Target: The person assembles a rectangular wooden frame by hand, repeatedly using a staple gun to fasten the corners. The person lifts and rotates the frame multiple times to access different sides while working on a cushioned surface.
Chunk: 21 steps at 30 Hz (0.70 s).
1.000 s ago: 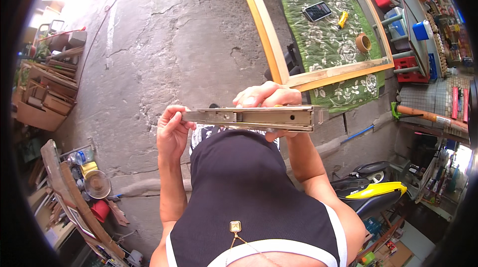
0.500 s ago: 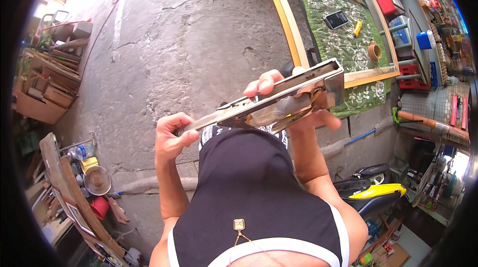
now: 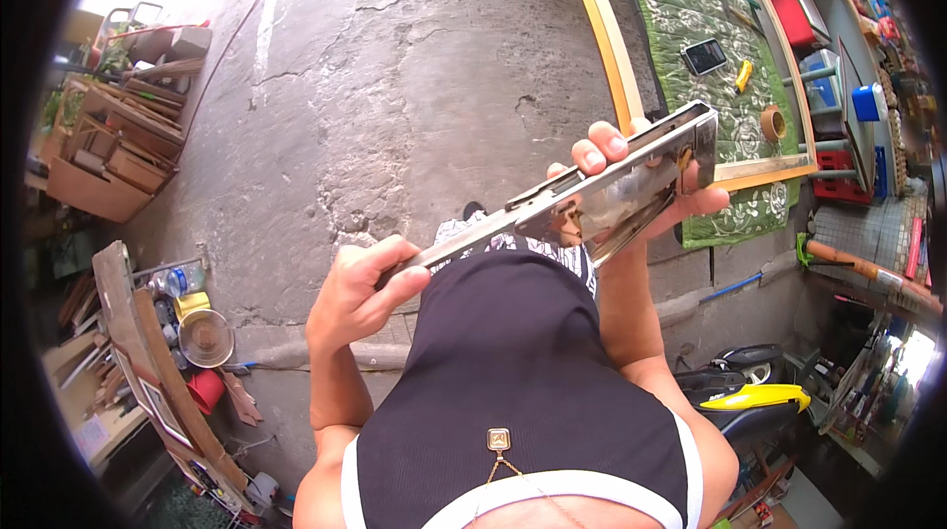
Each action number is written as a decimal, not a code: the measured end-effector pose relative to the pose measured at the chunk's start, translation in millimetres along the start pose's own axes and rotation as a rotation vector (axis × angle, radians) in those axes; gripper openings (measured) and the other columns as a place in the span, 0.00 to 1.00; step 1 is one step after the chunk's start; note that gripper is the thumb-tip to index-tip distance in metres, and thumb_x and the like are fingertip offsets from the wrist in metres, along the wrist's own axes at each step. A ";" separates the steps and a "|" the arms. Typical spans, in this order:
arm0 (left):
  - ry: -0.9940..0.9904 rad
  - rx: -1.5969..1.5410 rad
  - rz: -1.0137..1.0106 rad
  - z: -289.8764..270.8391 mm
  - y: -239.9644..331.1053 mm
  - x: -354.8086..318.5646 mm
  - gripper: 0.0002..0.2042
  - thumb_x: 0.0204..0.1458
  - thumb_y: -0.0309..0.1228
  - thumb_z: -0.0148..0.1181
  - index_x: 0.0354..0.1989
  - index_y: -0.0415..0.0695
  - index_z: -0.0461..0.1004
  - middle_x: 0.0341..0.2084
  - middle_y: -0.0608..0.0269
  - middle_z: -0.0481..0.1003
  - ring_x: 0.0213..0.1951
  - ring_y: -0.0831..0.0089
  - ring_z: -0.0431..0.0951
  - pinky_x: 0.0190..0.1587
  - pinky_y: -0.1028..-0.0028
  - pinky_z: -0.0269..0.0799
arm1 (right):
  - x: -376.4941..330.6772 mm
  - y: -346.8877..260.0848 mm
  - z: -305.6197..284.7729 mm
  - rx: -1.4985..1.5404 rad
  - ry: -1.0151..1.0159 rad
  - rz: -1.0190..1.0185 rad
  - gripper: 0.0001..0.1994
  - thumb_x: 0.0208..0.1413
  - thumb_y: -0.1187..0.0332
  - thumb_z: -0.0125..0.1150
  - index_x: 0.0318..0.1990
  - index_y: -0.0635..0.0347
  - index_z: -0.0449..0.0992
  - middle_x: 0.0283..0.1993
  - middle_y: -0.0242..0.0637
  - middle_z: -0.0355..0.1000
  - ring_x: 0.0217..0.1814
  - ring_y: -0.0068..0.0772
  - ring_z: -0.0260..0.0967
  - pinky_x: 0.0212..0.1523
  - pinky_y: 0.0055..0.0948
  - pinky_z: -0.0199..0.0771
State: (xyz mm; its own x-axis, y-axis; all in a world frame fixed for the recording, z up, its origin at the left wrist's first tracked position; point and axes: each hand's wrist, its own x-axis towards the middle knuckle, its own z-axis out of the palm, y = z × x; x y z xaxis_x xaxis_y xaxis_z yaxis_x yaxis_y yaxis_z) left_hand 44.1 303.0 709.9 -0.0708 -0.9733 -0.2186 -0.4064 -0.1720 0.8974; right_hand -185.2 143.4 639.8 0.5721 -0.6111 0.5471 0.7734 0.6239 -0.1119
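Note:
I hold a long metal lock case with a narrow face strip in front of my chest, tilted so its right end is higher. My left hand grips the thin lower left end of the strip. My right hand is wrapped around the wider box part near the upper right end, fingers over its top edge. Beyond it on the concrete floor lies a wooden door frame over a green patterned mat.
On the mat lie a phone, a yellow tool and a tape roll. Wooden crates stand at the left, planks, bottles and a bowl at the lower left. A yellow and black machine sits at the lower right.
The lock case was level a second ago; its right end has risen and swung away from me, with my right hand sliding up toward that end. My left hand dropped lower.

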 end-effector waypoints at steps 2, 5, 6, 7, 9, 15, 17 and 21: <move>0.051 -0.022 -0.003 1.6 5.1 4.3 0.09 0.52 0.30 0.59 0.36 0.37 0.73 0.18 0.55 0.70 0.19 0.67 0.71 0.25 0.73 0.65 | 2.0 -1.0 1.4 0.036 0.091 -0.018 0.41 0.41 0.35 0.63 0.57 0.54 0.65 0.52 0.39 0.55 0.62 0.43 0.50 0.64 0.57 0.46; 0.099 0.020 0.085 6.3 5.1 11.9 0.10 0.53 0.28 0.56 0.41 0.36 0.72 0.20 0.53 0.72 0.21 0.62 0.73 0.27 0.72 0.67 | 5.1 -6.7 -2.8 -0.058 0.176 -0.017 0.38 0.42 0.33 0.60 0.54 0.51 0.70 0.52 0.38 0.55 0.62 0.43 0.49 0.64 0.56 0.48; 0.093 0.032 0.088 5.1 4.5 12.9 0.10 0.53 0.27 0.56 0.42 0.36 0.72 0.21 0.52 0.72 0.22 0.61 0.73 0.27 0.72 0.67 | 5.4 -8.3 -5.8 -0.064 0.156 -0.013 0.38 0.42 0.32 0.59 0.53 0.51 0.70 0.51 0.39 0.55 0.62 0.43 0.49 0.64 0.56 0.48; 0.075 0.034 0.108 4.4 1.8 11.4 0.11 0.54 0.27 0.55 0.43 0.35 0.72 0.21 0.52 0.72 0.22 0.61 0.74 0.28 0.71 0.67 | 7.3 -9.5 -5.8 -0.087 0.153 -0.010 0.38 0.42 0.31 0.58 0.54 0.51 0.70 0.51 0.39 0.56 0.62 0.44 0.49 0.64 0.56 0.48; 0.066 0.035 0.053 2.3 1.0 9.7 0.10 0.55 0.28 0.54 0.42 0.35 0.72 0.21 0.52 0.72 0.22 0.61 0.74 0.28 0.71 0.67 | 4.7 -5.3 -4.7 -0.117 0.163 -0.008 0.40 0.42 0.29 0.55 0.54 0.52 0.70 0.50 0.40 0.56 0.61 0.46 0.51 0.64 0.56 0.49; -0.052 -0.085 -0.195 -7.0 -2.6 16.3 0.14 0.61 0.34 0.47 0.40 0.35 0.73 0.10 0.67 0.63 0.14 0.83 0.63 0.19 0.78 0.59 | 1.5 -8.6 -1.9 -0.141 0.609 -0.013 0.42 0.47 0.28 0.45 0.55 0.58 0.68 0.56 0.59 0.60 0.60 0.63 0.54 0.58 0.65 0.54; -0.115 -0.211 -0.268 -6.2 -5.8 21.0 0.15 0.62 0.36 0.45 0.39 0.35 0.73 0.10 0.69 0.63 0.13 0.84 0.62 0.18 0.79 0.58 | 1.9 -8.7 -7.4 -0.182 0.868 -0.078 0.32 0.57 0.39 0.44 0.53 0.60 0.68 0.54 0.54 0.65 0.58 0.59 0.59 0.56 0.63 0.60; -0.153 -0.376 -0.339 3.6 -17.4 21.2 0.19 0.63 0.39 0.40 0.38 0.35 0.74 0.09 0.71 0.64 0.11 0.85 0.60 0.15 0.82 0.54 | 1.9 -5.4 -15.7 -0.195 0.895 -0.115 0.19 0.62 0.57 0.46 0.54 0.58 0.66 0.49 0.40 0.70 0.51 0.43 0.69 0.55 0.52 0.67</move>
State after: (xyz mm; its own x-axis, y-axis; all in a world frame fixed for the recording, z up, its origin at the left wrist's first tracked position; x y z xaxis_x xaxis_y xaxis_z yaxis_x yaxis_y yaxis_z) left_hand 46.4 286.0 688.3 -0.1357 -0.8248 -0.5490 -0.0766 -0.5437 0.8358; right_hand -183.9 131.2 628.4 0.4237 -0.8638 -0.2725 0.8244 0.4925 -0.2791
